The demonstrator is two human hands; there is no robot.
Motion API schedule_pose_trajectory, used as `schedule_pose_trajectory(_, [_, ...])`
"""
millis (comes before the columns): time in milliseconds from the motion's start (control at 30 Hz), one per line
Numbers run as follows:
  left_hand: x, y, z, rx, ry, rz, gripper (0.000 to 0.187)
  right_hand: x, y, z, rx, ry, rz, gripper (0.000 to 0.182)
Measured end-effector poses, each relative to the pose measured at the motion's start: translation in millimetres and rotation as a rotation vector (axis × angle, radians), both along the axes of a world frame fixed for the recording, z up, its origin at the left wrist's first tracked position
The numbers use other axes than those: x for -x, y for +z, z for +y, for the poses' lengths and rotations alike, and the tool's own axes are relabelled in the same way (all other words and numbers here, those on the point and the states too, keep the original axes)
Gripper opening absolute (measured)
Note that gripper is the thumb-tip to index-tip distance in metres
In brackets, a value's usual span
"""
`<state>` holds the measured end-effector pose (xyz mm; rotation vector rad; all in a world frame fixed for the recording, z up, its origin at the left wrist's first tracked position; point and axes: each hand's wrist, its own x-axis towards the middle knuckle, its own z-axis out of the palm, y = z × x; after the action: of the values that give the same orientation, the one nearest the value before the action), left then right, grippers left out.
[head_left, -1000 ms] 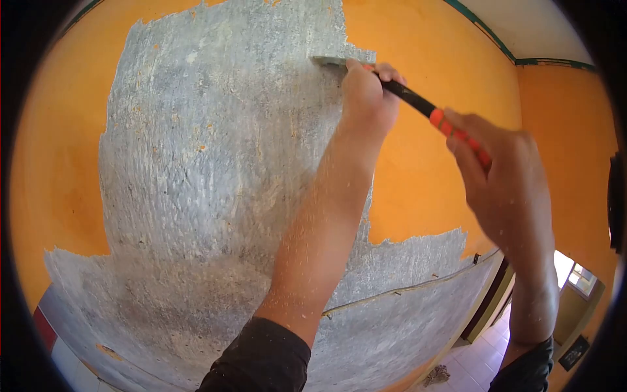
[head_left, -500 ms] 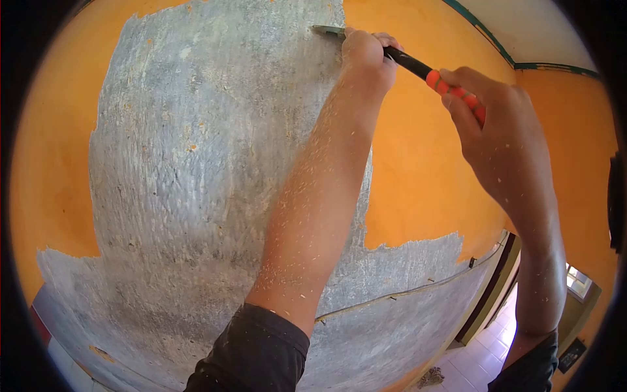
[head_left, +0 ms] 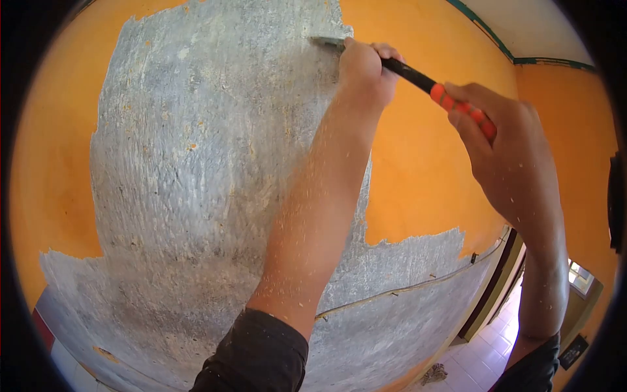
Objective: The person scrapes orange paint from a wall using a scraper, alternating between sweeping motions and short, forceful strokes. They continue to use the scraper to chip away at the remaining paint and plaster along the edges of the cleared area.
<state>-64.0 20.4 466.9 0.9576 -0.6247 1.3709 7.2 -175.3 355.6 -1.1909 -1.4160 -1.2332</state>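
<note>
1. At the far left, orange paint point(head_left: 55, 170) runs down the wall's left side, and near its lower left corner a dark red surface point(head_left: 43, 330) shows beside pale tiles
2. Next comes a large bare grey area point(head_left: 183, 215), rough and streaked, with a ragged border; a few orange flecks point(head_left: 191, 147) dot it, and one longer orange remnant point(head_left: 105, 354) lies close to the wall's lower edge
3. From the bottom rises a forearm in a dark sleeve point(head_left: 261, 353), leading to the left hand point(head_left: 363, 68), high up towards the wall's upper edge; it is closed round the scraper's shaft just behind the blade
4. The scraper point(head_left: 411, 75) slants down to the right across the border of grey and orange; its blade point(head_left: 328, 43) points left over the grey (whether its edge touches, I cannot tell)
5. Below, a thin cable point(head_left: 379, 296) crosses the grey, climbing towards the wall's right edge
6. The right hand point(head_left: 506, 134), in front of the right-hand orange paint, is wrapped round the scraper's red grip point(head_left: 460, 110); pale specks dot both forearms
7. Past the wall's lower right corner stand a dark door frame point(head_left: 494, 287), a tiled floor point(head_left: 482, 353) bearing a crumpled patterned item point(head_left: 434, 374), and a small window point(head_left: 579, 277); green trim point(head_left: 552, 62) runs along the ceiling above
</note>
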Motion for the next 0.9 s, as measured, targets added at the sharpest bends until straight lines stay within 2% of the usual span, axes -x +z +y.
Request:
schedule_pose_trajectory(67, [6.0, -7.4, -7.9, 0.098, -0.097, -0.010, 0.008, 3.1, 2.7, -0.8, -0.018, -0.022, -0.011, 0.026])
schedule_pose_trajectory(100, [3.4, 3.6, -2.5, -0.034, -0.010, -0.004, 0.010, 8.1, 13.7, -0.8, 0.008, -0.010, 0.020, 0.026])
schedule_pose_trajectory(200, [-1.5, 50.8, 8.0, 0.050, 0.004, 0.119, 0.007, 3.6, 31.4, 7.5, 0.022, -0.001, 0.047, 0.025])
schedule_pose_trajectory(267, [2.3, 42.6, 10.0, 0.073, -0.089, 0.039, 0.012, -8.1, 29.9, 11.3, -0.110, 0.037, -0.138, 0.025])
schedule_pose_trajectory(300, [0.8, 31.4, 9.1, 0.074, -0.098, 0.027, 0.013, -4.7, 26.6, 4.8, -0.115, 0.036, -0.136, 0.025])
schedule_pose_trajectory(367, [3.9, 16.7, 4.3, 0.068, -0.107, 0.000, 0.014, 7.6, 18.5, -10.8, 0.119, 0.001, 0.106, 0.025])
schedule_pose_trajectory(433, [5.4, 18.2, -3.7, -0.057, -0.054, -0.028, 0.007, 3.5, 29.3, 3.8, 0.033, 0.033, 0.026, 0.022])
schedule_pose_trajectory(533, [-0.1, 62.4, 4.1, -0.020, 0.065, 0.027, 0.007, -5.2, 50.1, 14.9, -0.074, 0.054, -0.069, 0.020])
schedule_pose_trajectory(567, [0.2, 64.7, 9.0, -0.012, -0.004, 0.006, 0.007, -7.7, 50.3, 15.6, -0.088, 0.049, -0.082, 0.022])
schedule_pose_trajectory(667, [1.6, 31.2, 6.9, -0.011, -0.065, -0.008, 0.006, -7.4, 34.0, -0.4, -0.057, 0.000, -0.129, 0.022])
schedule_pose_trajectory(700, [7.0, 17.5, -4.0, 0.067, -0.133, -0.007, 0.011, -3.4, 33.8, -0.1, -0.060, 0.006, -0.139, 0.022])
schedule_pose_trajectory(800, [9.3, 49.6, 4.2, 0.023, -0.101, 0.033, 0.012, -2.2, 44.2, 8.3, -0.039, -0.051, -0.048, 0.024])
schedule_pose_trajectory(867, [11.7, 78.5, 7.8, -0.005, -0.131, -0.010, 0.013, -11.4, 76.1, 22.7, -0.221, -0.020, -0.233, 0.025])
schedule_pose_trajectory(900, [11.8, 82.1, 12.1, -0.008, -0.137, 0.022, 0.014, -8.3, 74.4, 19.4, -0.209, -0.020, -0.230, 0.025])
